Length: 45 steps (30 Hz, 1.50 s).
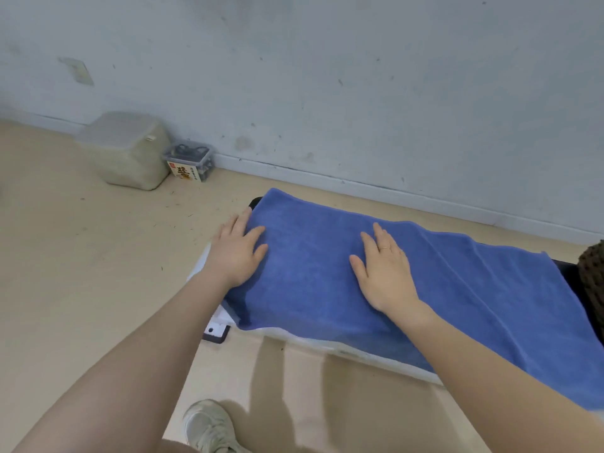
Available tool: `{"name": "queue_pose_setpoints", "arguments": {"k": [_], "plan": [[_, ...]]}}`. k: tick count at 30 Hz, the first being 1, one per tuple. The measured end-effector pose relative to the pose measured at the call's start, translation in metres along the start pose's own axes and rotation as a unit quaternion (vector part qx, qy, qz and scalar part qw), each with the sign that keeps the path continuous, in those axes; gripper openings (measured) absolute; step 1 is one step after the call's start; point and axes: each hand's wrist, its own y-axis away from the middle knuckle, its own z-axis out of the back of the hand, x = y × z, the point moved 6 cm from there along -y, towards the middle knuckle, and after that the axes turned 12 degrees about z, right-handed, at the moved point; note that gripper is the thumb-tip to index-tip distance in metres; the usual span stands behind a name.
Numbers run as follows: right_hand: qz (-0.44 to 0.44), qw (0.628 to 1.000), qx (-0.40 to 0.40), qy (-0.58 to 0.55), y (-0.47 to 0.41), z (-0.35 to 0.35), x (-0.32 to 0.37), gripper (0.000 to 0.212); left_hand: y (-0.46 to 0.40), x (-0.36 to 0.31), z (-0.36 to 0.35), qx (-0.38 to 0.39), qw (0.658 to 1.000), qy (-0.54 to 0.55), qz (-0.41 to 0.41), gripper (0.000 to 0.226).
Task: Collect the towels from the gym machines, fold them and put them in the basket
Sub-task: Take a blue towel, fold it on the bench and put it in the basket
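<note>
On the bench [570,273], a blue towel [457,289] lies spread; left hand [237,251] and right hand [384,269] press flat, fingers spread.

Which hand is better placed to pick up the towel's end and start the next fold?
Left, probably. The left hand lies flat at the end edge of the blue terry towel, fingers beside its corner. The right hand rests flat mid-towel, away from any edge.
</note>
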Motion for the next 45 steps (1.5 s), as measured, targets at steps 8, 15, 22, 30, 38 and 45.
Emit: {"name": "queue_pose_setpoints", "arguments": {"k": [8,15,22,30,38,45], "plan": [[0.182,0.977,0.104,0.028,0.02,-0.03,0.101,0.046,0.053,0.05,-0.01,0.019,0.959,0.175,0.224,0.053],[0.158,0.979,0.112,0.062,0.006,-0.037,0.098,0.051,0.049,0.076,-0.004,0.045,0.935,0.258,0.239,0.033],[0.065,0.994,0.089,0.019,-0.048,-0.03,0.08,0.06,0.022,0.058,0.001,0.092,0.881,0.426,0.183,0.018],[0.063,0.994,0.086,0.031,-0.114,-0.024,0.078,0.053,-0.067,0.028,0.008,0.085,0.853,0.469,0.215,0.036],[0.037,0.996,0.082,0.027,-0.111,-0.062,0.065,0.069,-0.101,0.017,0.009,-0.009,0.847,0.505,0.166,0.029],[0.078,0.995,0.011,-0.059,-0.095,-0.03,0.062,0.062,-0.089,0.004,0.013,-0.072,0.98,0.141,0.123,0.042]]}}
